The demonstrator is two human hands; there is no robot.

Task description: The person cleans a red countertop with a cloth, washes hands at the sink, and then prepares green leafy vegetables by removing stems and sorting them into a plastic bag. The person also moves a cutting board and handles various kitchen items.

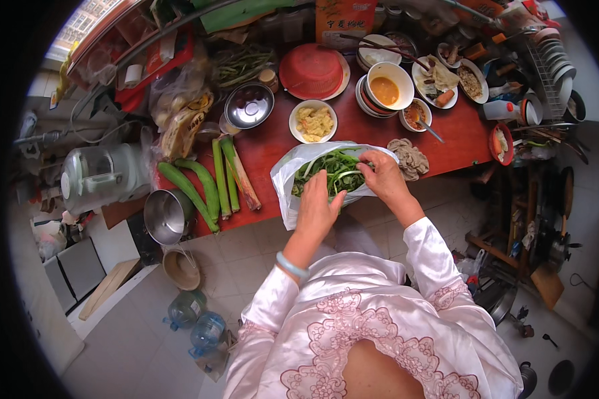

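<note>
A white plastic bag [285, 185] full of leafy greens [329, 169] stands open at the front edge of the red table. My left hand [318, 205] rests over the near left side of the bag's mouth, thumb spread from the fingers, with nothing visibly gripped. At the right side of the opening, my right hand [387, 175] has its bent fingers and thumb on some green stems. The lower part of the greens is hidden inside the bag.
Left of the bag lie cut green stalks [222, 179] and two loofah gourds [189, 192] beside a steel pot [164, 217]. Behind it are a bowl of yellow food [313, 121] and a red basket cover [312, 72]. A crumpled cloth [408, 158] and stacked bowls [385, 90] lie rightward.
</note>
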